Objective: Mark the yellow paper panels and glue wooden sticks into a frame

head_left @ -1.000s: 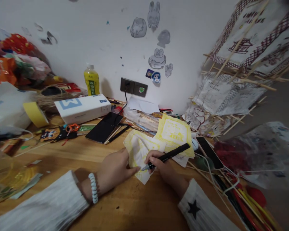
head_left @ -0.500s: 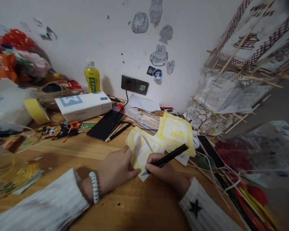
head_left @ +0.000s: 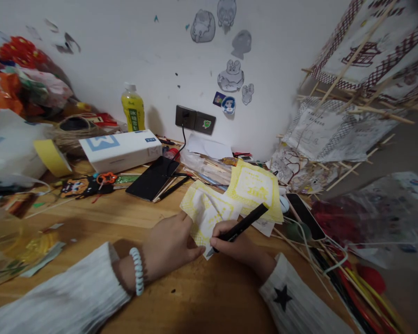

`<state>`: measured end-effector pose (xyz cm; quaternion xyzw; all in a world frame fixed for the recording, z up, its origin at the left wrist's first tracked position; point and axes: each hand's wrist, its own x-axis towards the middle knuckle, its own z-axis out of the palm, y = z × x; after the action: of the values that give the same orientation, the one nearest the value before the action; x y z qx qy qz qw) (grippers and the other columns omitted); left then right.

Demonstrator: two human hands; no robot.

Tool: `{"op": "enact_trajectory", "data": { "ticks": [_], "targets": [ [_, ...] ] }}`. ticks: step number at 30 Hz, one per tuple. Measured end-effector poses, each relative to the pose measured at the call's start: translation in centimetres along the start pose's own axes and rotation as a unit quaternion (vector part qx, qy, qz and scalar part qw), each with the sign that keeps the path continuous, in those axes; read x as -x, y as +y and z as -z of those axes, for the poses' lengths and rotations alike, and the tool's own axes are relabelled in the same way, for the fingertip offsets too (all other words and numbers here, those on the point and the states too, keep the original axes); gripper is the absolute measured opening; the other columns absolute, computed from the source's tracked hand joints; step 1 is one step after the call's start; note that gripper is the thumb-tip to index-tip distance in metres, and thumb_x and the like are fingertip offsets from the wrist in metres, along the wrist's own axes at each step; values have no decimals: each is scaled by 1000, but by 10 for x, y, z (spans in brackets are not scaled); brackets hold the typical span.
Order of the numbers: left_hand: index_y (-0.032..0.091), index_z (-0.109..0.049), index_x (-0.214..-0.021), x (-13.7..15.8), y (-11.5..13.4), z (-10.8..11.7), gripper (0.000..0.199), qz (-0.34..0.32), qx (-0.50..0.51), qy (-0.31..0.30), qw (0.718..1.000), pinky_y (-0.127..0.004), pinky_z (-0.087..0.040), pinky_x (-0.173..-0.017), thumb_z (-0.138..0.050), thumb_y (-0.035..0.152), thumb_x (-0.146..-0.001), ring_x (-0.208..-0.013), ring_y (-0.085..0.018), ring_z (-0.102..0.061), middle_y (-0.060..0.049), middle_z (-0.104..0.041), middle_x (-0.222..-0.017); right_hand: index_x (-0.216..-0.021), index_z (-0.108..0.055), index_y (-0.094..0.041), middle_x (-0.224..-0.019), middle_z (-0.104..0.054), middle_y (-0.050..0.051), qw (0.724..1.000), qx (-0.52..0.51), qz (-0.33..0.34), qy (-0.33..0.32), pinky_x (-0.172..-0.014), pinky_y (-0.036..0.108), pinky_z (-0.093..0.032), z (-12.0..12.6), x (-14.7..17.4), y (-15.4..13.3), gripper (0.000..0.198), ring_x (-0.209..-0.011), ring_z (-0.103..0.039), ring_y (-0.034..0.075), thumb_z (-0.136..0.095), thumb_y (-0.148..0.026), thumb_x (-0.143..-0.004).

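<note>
My right hand (head_left: 234,241) is wrapped round a black marker pen (head_left: 245,223), its tip down at the near corner of a creased sheet of paper (head_left: 209,213) with yellow patterns. My left hand (head_left: 170,241), with a pale beaded bracelet (head_left: 137,271) at the wrist, grips the left edge of that sheet. Its fingers are curled, and the thumb lies close to the pen tip. Behind and to the right, a second yellow-patterned sheet (head_left: 256,188) overlaps the first one's far corner.
A black tablet (head_left: 152,178), a white box (head_left: 120,150), a yellow tape roll (head_left: 52,157) and a bottle (head_left: 133,109) stand at the back left. To the right are a phone (head_left: 304,215), cables, sticks and a stick frame with drawn paper panels (head_left: 316,123).
The marker's rear end has dipped slightly and shifted left. My left hand stays on the sheet. The whole view has tilted a little.
</note>
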<state>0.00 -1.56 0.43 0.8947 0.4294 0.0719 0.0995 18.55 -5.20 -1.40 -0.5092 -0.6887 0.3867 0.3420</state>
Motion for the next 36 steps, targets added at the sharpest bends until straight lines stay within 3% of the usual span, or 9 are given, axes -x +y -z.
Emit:
{"op": "enact_trajectory", "data": {
  "ticks": [11, 24, 30, 36],
  "targets": [
    [12, -58, -89, -1, 0, 2, 41, -1, -8, -14, 1000, -42, -51, -69, -56, 49, -72, -81, -33, -64, -16, -64, -84, -51, -48, -19, -49, -43, -5, 999, 14, 32, 5, -49, 21, -31, 0, 0, 12, 17, -49, -40, 9, -52, -13, -67],
    [13, -55, -91, -1, 2, 10, 30, 3, 15, -21, 1000, -42, -51, -73, -53, 39, -74, -87, -32, -63, -15, -64, -91, -53, -51, -19, -53, -48, -3, 995, -85, -10, 45, -52, 22, -36, 7, 0, 1, 23, -54, -45, 10, -54, -28, -74],
    [13, -54, -97, 0, 0, 6, 34, 4, 23, -24, 999, -43, -51, -72, -53, 39, -75, -86, -33, -64, -16, -64, -97, -59, -57, -19, -56, -52, -4, 999, -40, 13, 10, -51, 21, -34, 3, 0, 4, 15, -54, -45, 9, -60, -24, -72],
    [13, -56, -90, 0, 1, 9, 29, 7, 14, -29, 999, -41, -51, -71, -52, 39, -75, -85, -32, -64, -15, -63, -92, -61, -58, -19, -58, -54, -4, 1000, -17, 19, -10, -52, 20, -35, 3, 0, 3, 13, -55, -47, 9, -61, -23, -72]
  ]
}}
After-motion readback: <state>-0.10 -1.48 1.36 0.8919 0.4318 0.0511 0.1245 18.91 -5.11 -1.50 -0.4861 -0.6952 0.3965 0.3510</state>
